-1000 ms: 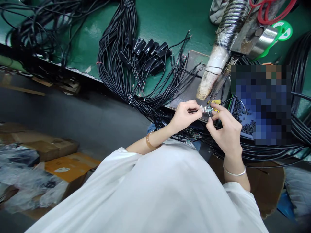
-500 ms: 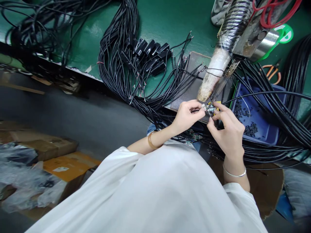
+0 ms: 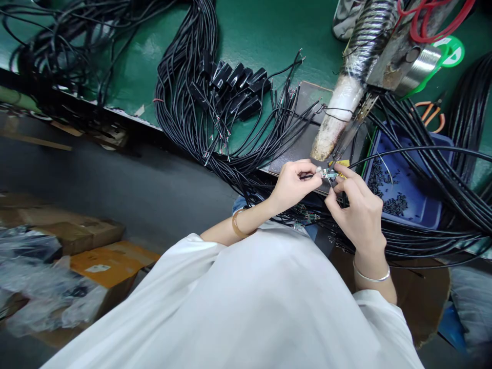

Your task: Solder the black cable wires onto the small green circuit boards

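My left hand (image 3: 294,184) pinches the end of a thin black cable (image 3: 307,176) at the bench edge. My right hand (image 3: 359,207) pinches a small metal connector piece (image 3: 329,174) against that cable end, so both hands meet at one spot. Just above them points the tip of a wrapped soldering tool (image 3: 338,125), fixed on a stand. A black cable (image 3: 415,149) loops from the joint out to the right.
A large bundle of black cables with stripped ends (image 3: 215,118) and black plugs (image 3: 238,82) lies on the green bench (image 3: 269,31). A blue tray of small parts (image 3: 407,189) sits right of my hands. Orange-handled cutters (image 3: 432,115), a solder spool (image 3: 421,61), and cardboard boxes (image 3: 107,264) on the floor.
Both hands stay pinched at the same spot under the soldering tip, with only slight finger shifts. The view moved a little.
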`<state>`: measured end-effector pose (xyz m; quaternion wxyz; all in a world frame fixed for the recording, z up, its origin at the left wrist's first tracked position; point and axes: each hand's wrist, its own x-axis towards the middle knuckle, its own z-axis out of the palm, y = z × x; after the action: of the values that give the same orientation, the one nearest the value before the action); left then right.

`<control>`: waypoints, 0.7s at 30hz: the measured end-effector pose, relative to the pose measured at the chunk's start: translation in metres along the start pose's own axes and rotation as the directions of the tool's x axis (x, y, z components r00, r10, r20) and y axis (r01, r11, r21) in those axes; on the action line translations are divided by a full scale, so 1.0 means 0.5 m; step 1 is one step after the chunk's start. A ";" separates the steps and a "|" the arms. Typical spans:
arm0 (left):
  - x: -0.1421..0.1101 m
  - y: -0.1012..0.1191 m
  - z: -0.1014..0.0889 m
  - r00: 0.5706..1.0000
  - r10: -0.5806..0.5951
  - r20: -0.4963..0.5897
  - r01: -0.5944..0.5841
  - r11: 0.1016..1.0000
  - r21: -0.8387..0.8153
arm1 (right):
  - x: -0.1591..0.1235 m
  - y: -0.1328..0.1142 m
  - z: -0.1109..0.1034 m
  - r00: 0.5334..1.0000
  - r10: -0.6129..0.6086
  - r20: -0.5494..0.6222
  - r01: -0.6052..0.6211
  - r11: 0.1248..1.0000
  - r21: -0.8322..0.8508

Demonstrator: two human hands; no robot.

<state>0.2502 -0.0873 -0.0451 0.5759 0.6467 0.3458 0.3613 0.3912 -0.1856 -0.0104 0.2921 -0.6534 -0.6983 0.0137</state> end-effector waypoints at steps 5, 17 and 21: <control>0.002 -0.005 0.007 1.000 -0.025 -0.010 0.025 1.000 -0.011 | 0.002 0.003 0.001 0.999 0.023 -0.023 -0.023 0.999 0.026; 0.003 0.003 0.001 1.000 0.005 -0.019 -0.005 1.000 -0.003 | 0.005 -0.005 -0.003 1.000 0.006 -0.010 -0.006 1.000 -0.008; -0.001 -0.001 -0.002 1.000 0.004 -0.016 -0.004 1.000 0.025 | 0.000 -0.002 0.002 1.000 0.001 -0.001 -0.001 1.000 0.011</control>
<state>0.2490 -0.0868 -0.0457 0.5640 0.6518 0.3537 0.3633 0.3895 -0.1852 -0.0109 0.2962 -0.6519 -0.6978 0.0173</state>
